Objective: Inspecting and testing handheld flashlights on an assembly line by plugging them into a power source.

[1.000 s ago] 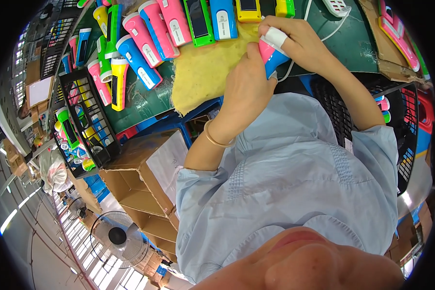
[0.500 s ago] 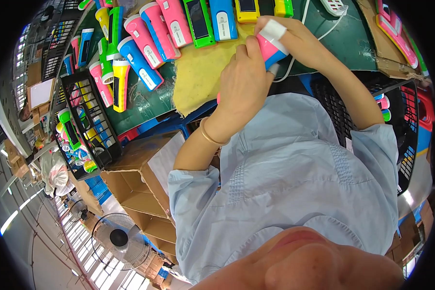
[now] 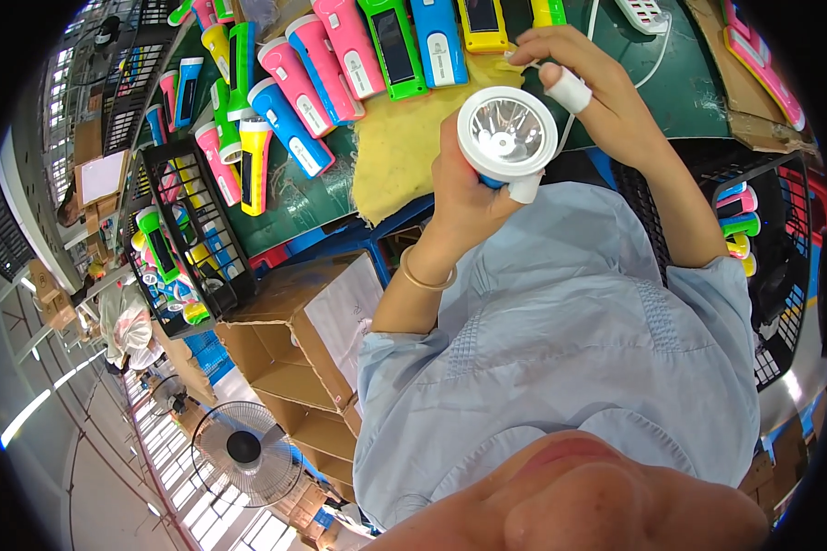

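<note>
My left hand (image 3: 459, 197), with a thin bangle on the wrist, grips the blue body of a flashlight (image 3: 507, 130). The flashlight's round white head and shiny reflector point up at the camera. My right hand (image 3: 602, 106) rests against the far right side of that head. Its taped thumb touches the rim, and its fingertips are pinched together just above it. Both hands are raised over the near edge of a yellow cloth (image 3: 400, 156) that lies on the green table (image 3: 680, 83).
A row of coloured flashlights (image 3: 340, 64) lies along the table's far side, beside a white power strip (image 3: 641, 13). A black wire crate (image 3: 188, 239) of flashlights stands at left, with open cardboard boxes (image 3: 294, 358) and a floor fan (image 3: 245, 450) below. Another black crate (image 3: 767, 248) is at right.
The flashlight has been lifted off the cloth and turned so that its white head faces the camera. Both hands came nearer to my body with it.
</note>
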A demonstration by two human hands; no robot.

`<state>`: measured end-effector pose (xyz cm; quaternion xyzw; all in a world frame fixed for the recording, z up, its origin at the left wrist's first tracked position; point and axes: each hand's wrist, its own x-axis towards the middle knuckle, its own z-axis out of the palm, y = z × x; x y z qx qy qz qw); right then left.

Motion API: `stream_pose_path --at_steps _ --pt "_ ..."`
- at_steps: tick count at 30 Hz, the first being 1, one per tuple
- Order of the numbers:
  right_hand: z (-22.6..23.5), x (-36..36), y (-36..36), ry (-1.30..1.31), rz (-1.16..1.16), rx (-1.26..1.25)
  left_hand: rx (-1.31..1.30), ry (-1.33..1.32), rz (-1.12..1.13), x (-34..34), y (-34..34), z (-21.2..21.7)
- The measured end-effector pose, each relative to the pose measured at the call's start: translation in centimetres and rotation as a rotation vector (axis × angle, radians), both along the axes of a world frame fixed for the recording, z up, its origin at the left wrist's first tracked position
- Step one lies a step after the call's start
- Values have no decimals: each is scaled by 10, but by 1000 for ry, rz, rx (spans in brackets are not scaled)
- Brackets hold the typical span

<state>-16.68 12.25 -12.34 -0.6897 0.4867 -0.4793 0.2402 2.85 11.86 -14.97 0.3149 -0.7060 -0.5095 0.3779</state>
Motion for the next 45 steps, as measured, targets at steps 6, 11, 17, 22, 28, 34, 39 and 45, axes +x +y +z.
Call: stream_pose_path --at_steps 6,11,17,22,28,34,39,45 --pt "20 7 8 -46 97 -17 99 -27 44 -4 -1 6" --pt "5 3 3 -1 -27 138 396 8 72 -16 -12 27" --pt "-33 5 4 436 -307 24 396 78 109 -15 -33 24" --pt "-44 17 3 436 -328 75 843 516 -36 -23 -55 33" --pt "-42 19 11 455 -320 35 979 663 -133 -38 -72 49" --pt "-23 4 12 14 -229 197 1037 668 -148 -41 -82 40" --pt "-21 -10 11 -179 -75 248 633 510 -87 -36 -96 54" --pt "-14 -15 0 -531 -63 445 -356 -157 596 -20 -130 65"
